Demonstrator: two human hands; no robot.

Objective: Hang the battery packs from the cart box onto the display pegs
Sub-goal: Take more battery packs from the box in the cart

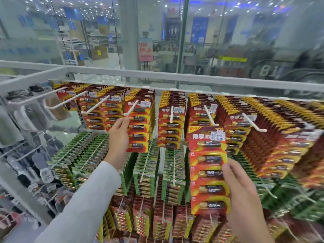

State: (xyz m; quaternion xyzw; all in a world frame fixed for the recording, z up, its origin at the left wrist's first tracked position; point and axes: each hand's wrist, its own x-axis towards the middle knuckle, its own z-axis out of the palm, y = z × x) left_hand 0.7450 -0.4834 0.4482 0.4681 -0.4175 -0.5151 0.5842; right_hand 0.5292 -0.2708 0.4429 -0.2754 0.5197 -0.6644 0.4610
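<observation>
The battery pack (207, 171), a long red strip of five cells, is held in front of the display with its header just below the upturned tip of a white peg (210, 116); it is not yet hung. The right hand (243, 190) grips its right edge only, thumb (226, 170) on the front, other fingers behind. The left hand (119, 135) has its fingertips pinched together at the tip of a second peg (131, 107); whether they hold the peg or a card tab cannot be told. The cart box is not in view. Hazards, as judged: a one-edge grip lets the strip twist, so the hang hole may miss the peg tip; forcing it could tear the header; a swinging strip could knock the hung red packs (171, 120) beside it. Legible text: the price sticker (217, 136) reads "12.00"; the header carries white brand characters, apparently 南孚; cells are marked "5号". Green packs (84, 151) hang below. Beyond the glass, "B1" (264, 70) is readable.
</observation>
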